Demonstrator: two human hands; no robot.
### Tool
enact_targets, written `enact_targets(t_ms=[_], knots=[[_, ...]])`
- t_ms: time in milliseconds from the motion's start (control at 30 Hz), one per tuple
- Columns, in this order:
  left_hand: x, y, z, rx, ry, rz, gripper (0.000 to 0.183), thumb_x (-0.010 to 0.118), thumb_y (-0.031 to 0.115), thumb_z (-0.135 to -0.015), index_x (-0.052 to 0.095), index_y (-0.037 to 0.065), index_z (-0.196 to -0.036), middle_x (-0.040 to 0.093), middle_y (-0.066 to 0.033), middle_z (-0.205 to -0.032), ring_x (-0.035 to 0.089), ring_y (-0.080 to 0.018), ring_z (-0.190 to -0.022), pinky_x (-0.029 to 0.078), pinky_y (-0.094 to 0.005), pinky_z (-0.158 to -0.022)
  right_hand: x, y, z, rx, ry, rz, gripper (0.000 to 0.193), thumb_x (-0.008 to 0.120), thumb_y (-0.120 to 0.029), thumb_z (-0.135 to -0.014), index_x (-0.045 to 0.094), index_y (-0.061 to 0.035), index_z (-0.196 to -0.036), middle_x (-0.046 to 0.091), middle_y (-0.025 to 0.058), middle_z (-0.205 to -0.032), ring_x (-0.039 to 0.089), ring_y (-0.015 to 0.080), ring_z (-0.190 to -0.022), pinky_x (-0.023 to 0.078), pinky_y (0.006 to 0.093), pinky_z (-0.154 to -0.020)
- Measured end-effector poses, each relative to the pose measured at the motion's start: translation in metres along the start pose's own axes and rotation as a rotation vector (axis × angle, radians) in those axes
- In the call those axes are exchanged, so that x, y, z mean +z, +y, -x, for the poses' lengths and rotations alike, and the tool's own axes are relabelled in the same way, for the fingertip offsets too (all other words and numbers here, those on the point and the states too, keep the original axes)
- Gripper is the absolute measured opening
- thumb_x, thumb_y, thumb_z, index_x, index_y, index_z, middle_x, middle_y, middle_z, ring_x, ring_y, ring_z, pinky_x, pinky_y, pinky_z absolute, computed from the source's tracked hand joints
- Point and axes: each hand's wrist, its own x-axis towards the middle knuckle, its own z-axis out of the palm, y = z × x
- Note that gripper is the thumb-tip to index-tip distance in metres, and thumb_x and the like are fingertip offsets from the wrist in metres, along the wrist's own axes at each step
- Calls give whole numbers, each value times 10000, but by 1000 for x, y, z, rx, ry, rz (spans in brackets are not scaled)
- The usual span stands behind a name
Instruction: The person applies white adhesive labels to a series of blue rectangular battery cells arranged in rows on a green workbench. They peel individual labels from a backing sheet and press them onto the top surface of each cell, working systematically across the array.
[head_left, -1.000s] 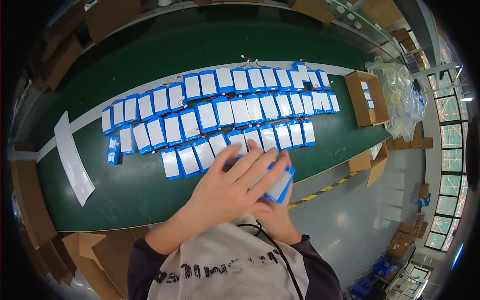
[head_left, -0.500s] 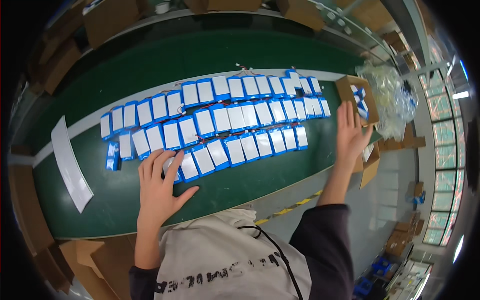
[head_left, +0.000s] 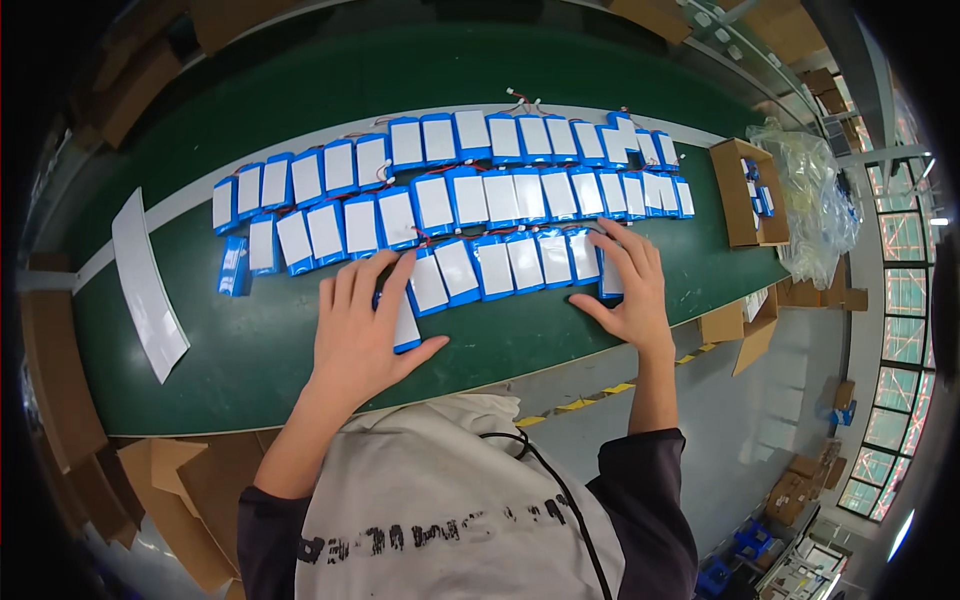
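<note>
Flat blue battery packs with white faces lie in three curved rows on a green tabletop (head_left: 520, 350). My left hand (head_left: 365, 325) rests over the left end of the front row, fingers bent onto a battery pack (head_left: 407, 330) and thumb held apart. At the row's right end my right hand (head_left: 632, 285) spans another battery pack (head_left: 611, 284), with fingertips at its far edge and the thumb near its lower left corner. Both hands have their fingers apart and partly cover these end packs. Thin red and black leads with white connectors (head_left: 515, 93) stick out between the rows.
A lone battery pack (head_left: 233, 266) sits at the left, near a curved white strip (head_left: 146, 285). On the right, a cardboard box (head_left: 735, 200) holds more packs, beside clear plastic bags (head_left: 815, 200). An open carton (head_left: 745, 325) stands below the table's right edge.
My right hand has come down from the air near the box onto the front row's right end. My left hand remains at the left end. The whole view has shifted slightly.
</note>
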Motion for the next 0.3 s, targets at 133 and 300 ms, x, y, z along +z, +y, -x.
enact_targets(t_ms=[133, 300], knots=[[2, 2, -5, 18, -4, -14, 879, 864, 468, -764, 524, 39, -1453, 531, -132, -1387, 517, -327, -1169, 409, -459, -984, 6, -3, -6, -17, -10, 64, 738, 882, -386, -753, 642, -100, -1390, 635, 85, -1277, 570, 316, -1122, 441, 438, -985], [3, -4, 5, 12, -53, 53, 864, 870, 445, -770, 524, 54, -1459, 535, -122, -1370, 518, -316, -1133, 410, -458, -989, 7, -1, -6, -41, -23, -14, 750, 888, -391, -754, 639, -99, -1399, 633, 101, -1252, 566, 316, -1114, 441, 429, -974]])
